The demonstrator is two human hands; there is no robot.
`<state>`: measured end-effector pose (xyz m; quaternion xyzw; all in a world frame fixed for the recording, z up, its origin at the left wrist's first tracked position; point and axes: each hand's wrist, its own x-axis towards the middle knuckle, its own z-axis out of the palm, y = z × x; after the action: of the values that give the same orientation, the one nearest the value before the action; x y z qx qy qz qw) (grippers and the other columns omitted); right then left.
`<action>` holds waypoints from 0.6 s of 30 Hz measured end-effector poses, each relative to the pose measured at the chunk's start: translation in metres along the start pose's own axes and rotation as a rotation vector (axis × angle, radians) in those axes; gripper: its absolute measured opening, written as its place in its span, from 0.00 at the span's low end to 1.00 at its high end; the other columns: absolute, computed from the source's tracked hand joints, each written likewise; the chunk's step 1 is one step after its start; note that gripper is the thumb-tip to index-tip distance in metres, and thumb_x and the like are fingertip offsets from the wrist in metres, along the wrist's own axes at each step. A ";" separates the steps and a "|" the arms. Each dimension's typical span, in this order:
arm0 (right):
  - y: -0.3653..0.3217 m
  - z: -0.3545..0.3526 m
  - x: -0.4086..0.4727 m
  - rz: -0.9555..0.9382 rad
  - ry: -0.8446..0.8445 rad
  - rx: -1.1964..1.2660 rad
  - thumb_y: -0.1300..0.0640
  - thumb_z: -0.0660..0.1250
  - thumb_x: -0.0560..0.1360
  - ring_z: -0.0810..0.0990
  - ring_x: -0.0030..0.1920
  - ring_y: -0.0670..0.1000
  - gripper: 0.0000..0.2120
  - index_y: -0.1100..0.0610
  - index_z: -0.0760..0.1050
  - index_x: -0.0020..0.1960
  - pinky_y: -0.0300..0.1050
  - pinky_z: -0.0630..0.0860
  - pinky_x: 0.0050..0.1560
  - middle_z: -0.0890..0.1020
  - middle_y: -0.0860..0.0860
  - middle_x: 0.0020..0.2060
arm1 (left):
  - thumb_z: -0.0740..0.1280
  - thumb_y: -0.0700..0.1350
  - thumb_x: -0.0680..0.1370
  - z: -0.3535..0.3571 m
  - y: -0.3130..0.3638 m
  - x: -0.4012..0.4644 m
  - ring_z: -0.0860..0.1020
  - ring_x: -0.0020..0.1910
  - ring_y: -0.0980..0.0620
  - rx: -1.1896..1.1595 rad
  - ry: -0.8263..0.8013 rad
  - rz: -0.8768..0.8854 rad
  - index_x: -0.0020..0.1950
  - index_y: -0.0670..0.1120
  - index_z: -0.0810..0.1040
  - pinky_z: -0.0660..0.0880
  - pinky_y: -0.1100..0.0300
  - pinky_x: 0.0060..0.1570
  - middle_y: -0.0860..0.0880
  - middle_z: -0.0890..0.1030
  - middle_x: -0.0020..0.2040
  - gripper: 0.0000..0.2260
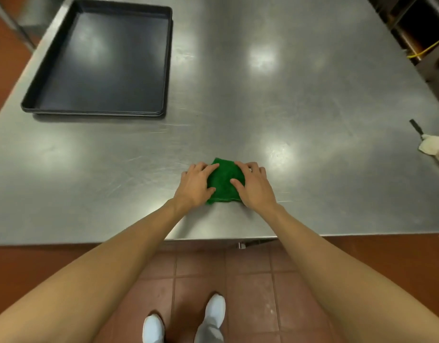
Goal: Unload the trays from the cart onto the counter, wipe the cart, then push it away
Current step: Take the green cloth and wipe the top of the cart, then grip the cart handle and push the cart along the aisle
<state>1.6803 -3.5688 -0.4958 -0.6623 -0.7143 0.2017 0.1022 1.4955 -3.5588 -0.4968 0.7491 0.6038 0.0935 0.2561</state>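
While both hands lay flat on the folded green cloth (224,183), left hand (197,185) and right hand (254,185) had fingers spread, pressing it to the steel counter (263,95). Stacked dark trays (107,60) sat well beyond the left hand.

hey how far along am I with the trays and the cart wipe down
Done, by the look of it: dark trays sit stacked on the steel counter. In hand: your left hand and right hand rest on a folded green cloth near the counter's front edge, fingers fairly flat. Left: the cart isn't in view, so I can't tell whether it's been wiped or pushed away.
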 end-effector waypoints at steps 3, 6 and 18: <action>-0.021 -0.017 0.005 0.005 0.011 -0.040 0.48 0.63 0.79 0.68 0.65 0.59 0.25 0.54 0.66 0.73 0.58 0.73 0.61 0.71 0.57 0.67 | 0.71 0.43 0.75 -0.030 0.006 -0.010 0.71 0.63 0.43 -0.211 0.054 -0.061 0.72 0.46 0.70 0.69 0.51 0.63 0.44 0.73 0.65 0.26; -0.080 -0.049 0.012 0.022 0.045 0.255 0.48 0.64 0.80 0.72 0.65 0.56 0.24 0.55 0.68 0.73 0.55 0.72 0.65 0.73 0.55 0.68 | 0.71 0.43 0.75 -0.090 0.014 -0.025 0.77 0.57 0.48 -0.636 0.211 -0.244 0.66 0.45 0.76 0.75 0.56 0.55 0.47 0.78 0.62 0.20; -0.477 -0.167 -0.023 -0.359 -0.032 1.287 0.50 0.67 0.75 0.82 0.50 0.52 0.14 0.55 0.79 0.59 0.53 0.80 0.54 0.84 0.56 0.53 | 0.66 0.40 0.78 -0.415 -0.107 -0.244 0.79 0.51 0.51 -1.173 1.022 -0.093 0.51 0.47 0.82 0.82 0.51 0.48 0.44 0.81 0.52 0.06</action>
<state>1.3204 -3.5858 -0.1413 -0.3371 -0.5521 0.5774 0.4981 1.1555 -3.6634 -0.1554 0.3291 0.5297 0.7202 0.3041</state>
